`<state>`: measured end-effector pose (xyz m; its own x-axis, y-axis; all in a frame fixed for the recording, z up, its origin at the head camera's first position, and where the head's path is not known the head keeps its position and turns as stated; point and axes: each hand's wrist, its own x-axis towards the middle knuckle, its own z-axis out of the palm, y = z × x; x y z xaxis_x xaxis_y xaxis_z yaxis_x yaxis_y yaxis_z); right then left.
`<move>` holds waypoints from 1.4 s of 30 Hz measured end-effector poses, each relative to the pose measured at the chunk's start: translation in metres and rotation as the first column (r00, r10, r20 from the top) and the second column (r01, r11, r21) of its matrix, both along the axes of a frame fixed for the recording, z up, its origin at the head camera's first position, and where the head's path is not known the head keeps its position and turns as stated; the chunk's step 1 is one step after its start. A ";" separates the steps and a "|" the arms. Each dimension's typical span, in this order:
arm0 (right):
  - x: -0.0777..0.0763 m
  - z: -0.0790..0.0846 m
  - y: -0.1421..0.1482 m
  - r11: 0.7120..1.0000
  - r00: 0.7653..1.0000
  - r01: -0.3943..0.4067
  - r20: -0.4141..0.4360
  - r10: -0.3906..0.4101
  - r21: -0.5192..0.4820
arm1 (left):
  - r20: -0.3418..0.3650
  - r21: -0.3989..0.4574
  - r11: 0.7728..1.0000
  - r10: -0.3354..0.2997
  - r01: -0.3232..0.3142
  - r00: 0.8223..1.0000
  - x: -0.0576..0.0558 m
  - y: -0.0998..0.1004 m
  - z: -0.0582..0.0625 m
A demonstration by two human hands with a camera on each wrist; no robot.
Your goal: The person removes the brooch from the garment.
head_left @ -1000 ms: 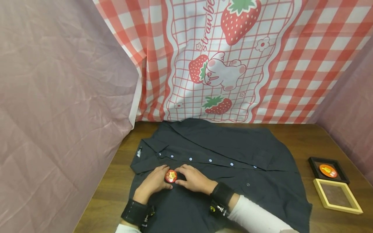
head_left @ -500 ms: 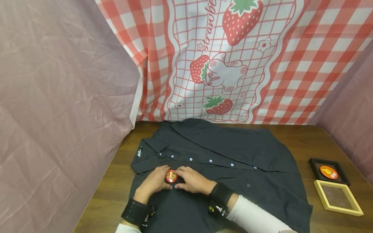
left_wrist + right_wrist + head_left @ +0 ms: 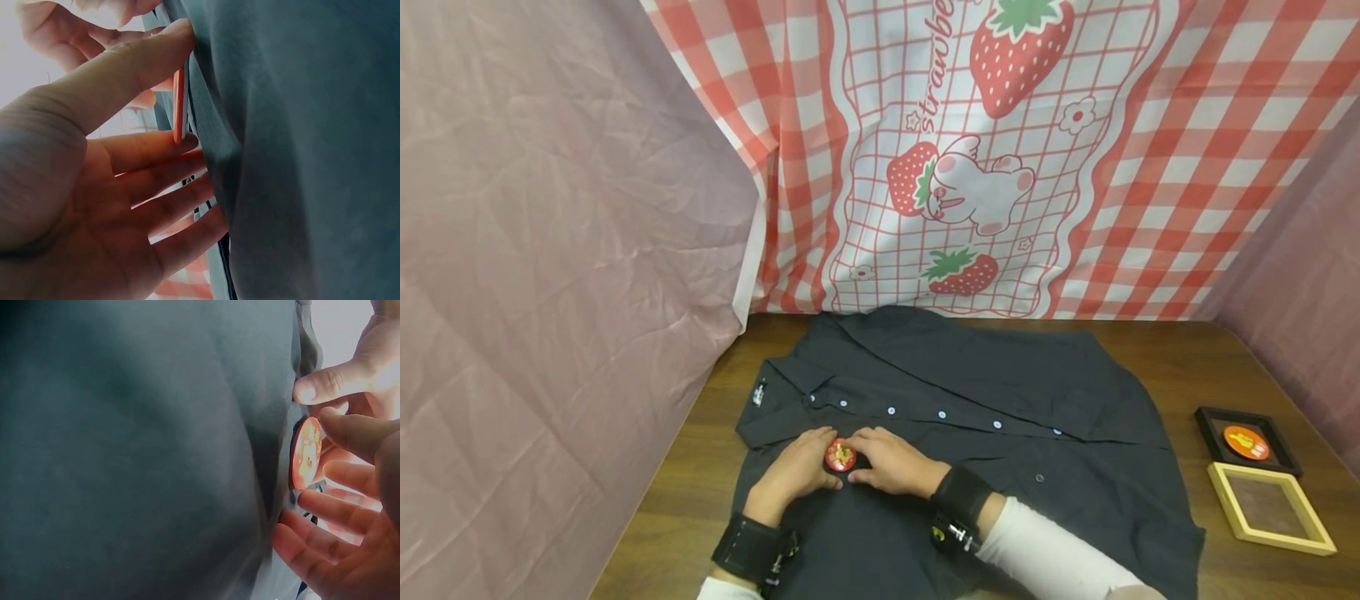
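A round red pin badge [image 3: 840, 456] with a yellow picture lies face up on the dark shirt [image 3: 970, 517], below the collar. My left hand [image 3: 796, 468] holds it at the edge, thumb on the near side and index finger on the far side. In the left wrist view, the badge [image 3: 179, 109] stands edge-on between thumb and index finger, close against the cloth. My right hand [image 3: 897, 462] is at the right side, its index fingertip at the rim and thumb just below. The right wrist view shows its fingers loosely extended beside the badge [image 3: 306, 455].
On the table's right stand a black frame [image 3: 1208, 433] holding an orange badge [image 3: 1247, 442] and a pale wooden frame [image 3: 1232, 517]. A strawberry-print cloth [image 3: 970, 192] hangs behind the wooden table [image 3: 662, 500]. Pink cloth [image 3: 565, 275] hangs at the left.
The right index finger has come slightly over the badge's edge, and the right wrist has shifted a little left. The left hand stays almost still.
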<state>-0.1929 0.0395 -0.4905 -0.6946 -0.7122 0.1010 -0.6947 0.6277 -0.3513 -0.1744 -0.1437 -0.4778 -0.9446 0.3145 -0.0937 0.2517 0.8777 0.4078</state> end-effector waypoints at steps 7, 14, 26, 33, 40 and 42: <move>-0.002 0.000 -0.005 1.000 1.000 -0.006 -0.021 0.007 0.019 | 0.002 0.007 1.000 -0.005 0.005 1.000 0.000 -0.002 0.000; -0.003 -0.005 -0.011 0.999 0.996 -0.008 -0.090 0.011 0.035 | 0.010 0.026 1.000 -0.009 0.009 1.000 -0.001 -0.004 -0.003; -0.008 -0.012 -0.018 0.999 0.994 0.039 -0.099 -0.043 -0.036 | 0.000 -0.017 1.000 -0.011 0.011 1.000 -0.002 -0.003 0.000; -0.009 -0.010 -0.019 0.998 0.996 0.045 -0.080 -0.048 -0.041 | -0.013 -0.024 1.000 -0.016 0.016 1.000 -0.002 -0.003 0.000; -0.009 -0.008 -0.018 0.998 0.998 0.043 -0.045 -0.045 -0.044 | -0.013 -0.026 1.000 -0.017 0.017 1.000 -0.004 -0.004 -0.001; -0.009 -0.007 -0.017 0.998 0.999 0.039 -0.018 -0.040 -0.050 | -0.014 -0.033 0.999 -0.017 0.017 1.000 -0.004 -0.004 -0.001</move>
